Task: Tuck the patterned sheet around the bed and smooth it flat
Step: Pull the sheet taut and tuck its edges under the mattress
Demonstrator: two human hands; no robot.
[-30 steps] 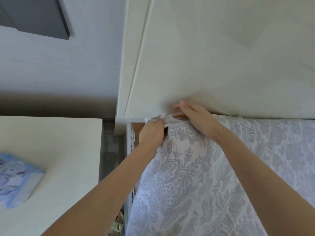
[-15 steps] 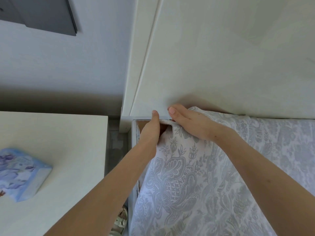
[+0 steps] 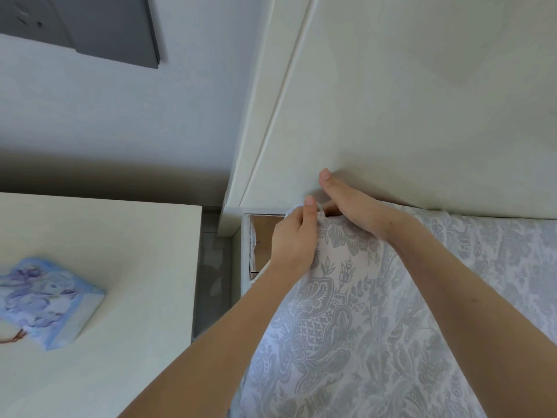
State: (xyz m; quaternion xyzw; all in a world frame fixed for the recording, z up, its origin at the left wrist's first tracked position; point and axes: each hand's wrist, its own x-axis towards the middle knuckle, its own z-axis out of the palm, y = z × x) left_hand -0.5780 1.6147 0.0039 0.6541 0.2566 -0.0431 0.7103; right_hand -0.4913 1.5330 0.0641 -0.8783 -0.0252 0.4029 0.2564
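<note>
Your left hand (image 3: 294, 239) sat at centre frame, thumb and curled fingers pinching the bunched corner of the patterned sheet (image 3: 391, 327) and holding it up off the bed's corner. Your right hand (image 3: 361, 209) lay just to its right, on the sheet's top edge against the pale headboard (image 3: 422, 116), thumb stretched straight along the board. Its fingers were hidden behind the fold and your left thumb, so I could not tell whether they gripped cloth. The sheet covered the bed across the lower right of the frame, wrinkled near your wrists. Left of your left hand the white bed frame (image 3: 244, 260) stood uncovered. At the left edge, a blue flowered box (image 3: 48, 300) rested on a cream table (image 3: 120, 251).
</note>
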